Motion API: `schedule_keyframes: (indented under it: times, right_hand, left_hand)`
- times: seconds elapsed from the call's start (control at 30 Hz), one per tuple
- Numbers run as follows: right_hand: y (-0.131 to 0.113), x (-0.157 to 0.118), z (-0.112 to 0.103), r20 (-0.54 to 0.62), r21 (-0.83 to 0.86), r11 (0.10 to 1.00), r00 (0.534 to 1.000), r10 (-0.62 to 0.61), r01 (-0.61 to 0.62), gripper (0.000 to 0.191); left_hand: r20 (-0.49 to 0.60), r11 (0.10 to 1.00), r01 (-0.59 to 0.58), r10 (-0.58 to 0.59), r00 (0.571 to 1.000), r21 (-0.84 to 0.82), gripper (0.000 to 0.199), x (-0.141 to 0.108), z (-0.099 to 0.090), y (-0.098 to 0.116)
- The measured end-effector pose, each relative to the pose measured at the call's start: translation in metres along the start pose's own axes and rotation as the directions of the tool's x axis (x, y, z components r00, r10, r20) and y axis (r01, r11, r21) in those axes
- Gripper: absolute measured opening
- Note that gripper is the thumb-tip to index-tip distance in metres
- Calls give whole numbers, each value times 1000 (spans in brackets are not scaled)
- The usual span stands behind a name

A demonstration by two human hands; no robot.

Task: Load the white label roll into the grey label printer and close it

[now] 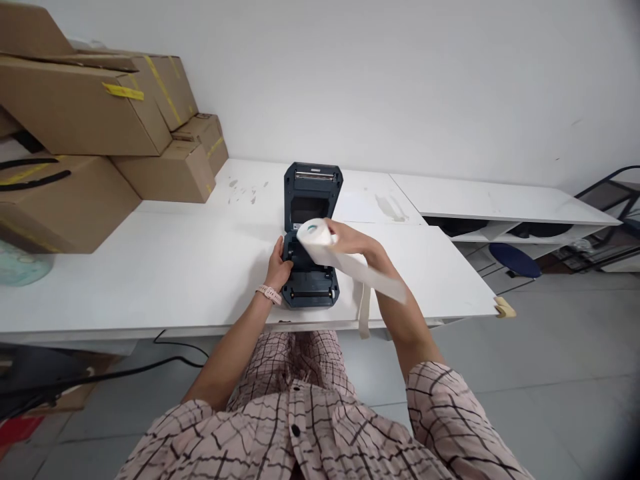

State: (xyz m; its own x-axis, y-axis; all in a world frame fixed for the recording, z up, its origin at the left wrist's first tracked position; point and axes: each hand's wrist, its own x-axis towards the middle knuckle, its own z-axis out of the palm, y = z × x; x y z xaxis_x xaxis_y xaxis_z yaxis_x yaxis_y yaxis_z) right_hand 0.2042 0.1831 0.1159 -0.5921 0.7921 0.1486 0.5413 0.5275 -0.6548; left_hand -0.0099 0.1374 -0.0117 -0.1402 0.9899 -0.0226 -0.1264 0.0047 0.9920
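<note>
A dark label printer (309,298) stands on the white table with its lid (313,175) raised toward the wall. My left hand (279,272) grips the printer's left side, its thumb over the rim and its fingers along the outside. Above the open printer body, my right hand (349,238) is closed on a roll of white labels (314,231). The roll's round end faces up and to the left, and it hides part of the printer's inside. A loose strip (373,275) trails from the roll across my right forearm, and another length hangs past the table's front edge.
Cardboard boxes (95,110) are stacked at the table's left end. Farther right stand a white shelf unit (500,200) and a blue stool (515,259). A yellowish guard (505,307) covers the table's (165,267) right front corner. A black cable (150,365) runs below at the left.
</note>
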Motion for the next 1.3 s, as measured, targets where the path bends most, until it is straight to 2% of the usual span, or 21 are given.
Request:
schedule_keyframes:
  times: [0.07,0.17,0.3,0.37,0.5,0.6,0.7,0.8,1.07,1.3]
  right_hand:
    - [-16,17,12,166,-264,965,985,42,3,62]
    - [-24,38,33,311,-582,812,931,189,30,64]
    - [-16,44,53,395,-609,792,880,264,37,68]
    - [-15,32,56,375,-591,806,897,234,37,70]
    - [-26,-23,66,190,-507,860,980,55,50,55]
    - [-38,-69,88,117,-450,890,993,-14,66,50]
    - [-43,-96,113,53,-453,891,999,-4,27,55]
    - [-41,-104,124,0,-456,890,1000,17,-15,55]
    - [-44,-102,112,9,-443,896,999,46,-38,58]
    - [-46,-105,130,-24,-537,843,999,40,-47,69]
  left_hand:
    - [-11,1000,-6,6,1000,5,104,0,1,0]
    - [-21,1000,-6,7,1000,9,104,0,1,0]
    - [-15,1000,-8,8,1000,-6,103,-1,1,-1]
    - [-16,1000,-9,9,1000,-15,103,-1,1,-2]
    - [-28,1000,-28,28,999,-1,100,0,1,-4]
    - [-35,998,-57,57,998,6,98,1,1,-6]
    - [-47,997,-71,71,996,8,96,0,1,-6]
    - [-53,997,-74,74,996,14,95,-1,2,-4]
    - [-37,994,-111,111,993,22,90,-4,4,3]
    - [-25,995,-93,94,995,32,87,-9,3,7]
